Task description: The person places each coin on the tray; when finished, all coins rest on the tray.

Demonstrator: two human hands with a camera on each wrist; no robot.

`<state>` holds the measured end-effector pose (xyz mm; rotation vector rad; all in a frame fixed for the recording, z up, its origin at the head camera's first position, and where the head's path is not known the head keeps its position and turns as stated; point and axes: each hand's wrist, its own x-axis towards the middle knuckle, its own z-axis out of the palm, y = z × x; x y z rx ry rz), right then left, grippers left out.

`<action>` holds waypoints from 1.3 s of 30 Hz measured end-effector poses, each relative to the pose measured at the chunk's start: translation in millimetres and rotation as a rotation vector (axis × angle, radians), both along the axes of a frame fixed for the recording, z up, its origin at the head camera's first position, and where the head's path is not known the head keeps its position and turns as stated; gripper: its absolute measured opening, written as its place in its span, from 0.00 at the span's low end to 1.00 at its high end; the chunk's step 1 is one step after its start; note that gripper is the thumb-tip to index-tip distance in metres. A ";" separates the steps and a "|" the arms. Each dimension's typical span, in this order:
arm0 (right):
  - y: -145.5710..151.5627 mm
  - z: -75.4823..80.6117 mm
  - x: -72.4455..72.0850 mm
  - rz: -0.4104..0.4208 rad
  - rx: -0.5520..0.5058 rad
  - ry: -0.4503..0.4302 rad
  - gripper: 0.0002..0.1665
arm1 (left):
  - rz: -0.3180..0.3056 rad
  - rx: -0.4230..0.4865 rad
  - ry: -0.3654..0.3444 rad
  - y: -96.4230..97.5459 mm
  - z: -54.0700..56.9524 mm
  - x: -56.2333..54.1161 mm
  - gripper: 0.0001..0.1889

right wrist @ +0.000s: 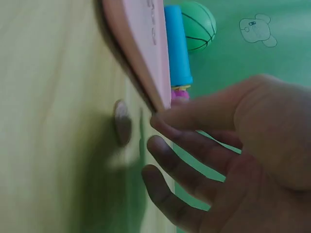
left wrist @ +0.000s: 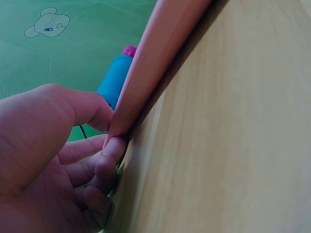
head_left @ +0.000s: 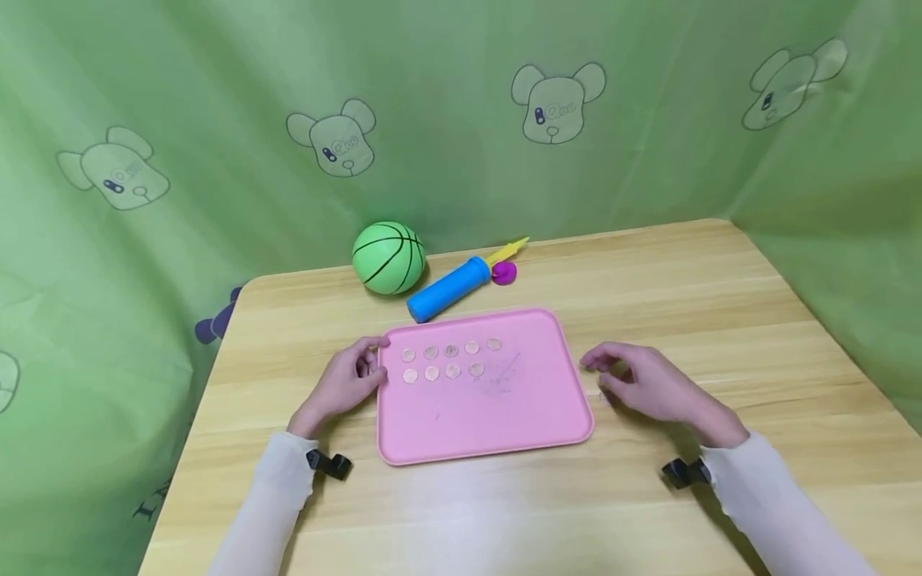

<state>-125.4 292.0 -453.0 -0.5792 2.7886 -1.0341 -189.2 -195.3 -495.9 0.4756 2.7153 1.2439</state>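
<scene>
A pink tray [head_left: 475, 424] lies on the table, bearing two rows of coins; one is a coin [head_left: 450, 350] in the upper row. At the tray's left edge is my left hand [head_left: 350, 374], its thumb and fingertips touching the rim, fingers loosely bent. My right hand [head_left: 651, 382] hovers just beside the right edge, thumb and forefinger apart in the head view, nothing seen between them. Below these fingers, a single coin [right wrist: 123, 123] shows by the table surface outside the tray, apart from the hand.
Behind the tray are a green ball [head_left: 389, 258] with black lines, a blue hand pump [head_left: 448, 290] with a yellow nozzle, and a small purple thing [head_left: 504, 273]. Green curtain [head_left: 446, 104] with mouse-like heads hangs around the wooden table [head_left: 497, 512].
</scene>
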 end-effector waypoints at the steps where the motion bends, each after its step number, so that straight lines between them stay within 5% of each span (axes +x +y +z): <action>1: 2.6 -2.0 1.9 0.011 0.018 0.002 0.18 | 0.002 -0.001 -0.003 -0.2 0.0 0.5 0.24; 9: 16.0 -1.2 14.9 0.045 0.055 0.023 0.23 | 0.000 0.001 0.000 -0.1 -1.0 1.1 0.24; 17: 18.4 -10.1 13.5 0.042 0.042 0.051 0.21 | 0.004 0.005 0.000 0.4 -1.7 2.3 0.25; 30: 11.1 -7.9 1.9 0.072 0.085 -0.091 0.22 | 0.002 0.002 -0.004 -0.4 -0.6 2.8 0.26; 39: 13.3 4.2 -3.4 0.082 0.005 -0.111 0.23 | 0.002 -0.006 0.005 0.8 -0.9 1.4 0.26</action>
